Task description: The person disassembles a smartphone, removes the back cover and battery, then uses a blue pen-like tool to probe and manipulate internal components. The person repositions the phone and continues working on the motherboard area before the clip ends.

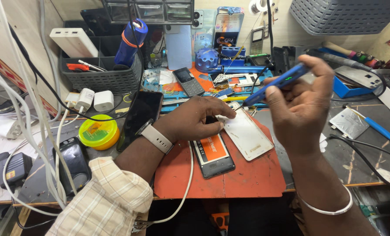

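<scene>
crowded bench; left hand [195,118] pins phone [212,155], right hand [302,105] holds blue tool [276,85].

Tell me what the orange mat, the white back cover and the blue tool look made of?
Orange mat: probably rubber or silicone, matte and scuffed. White back cover: likely thin plastic, smooth with a dull sheen. Blue tool in the right hand: seemingly glossy plastic, with a slim dark tip that may be metal.

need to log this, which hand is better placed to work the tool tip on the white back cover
Probably right: the right hand holds the blue tool, tip near the white back cover. The left hand rests on it.
</scene>
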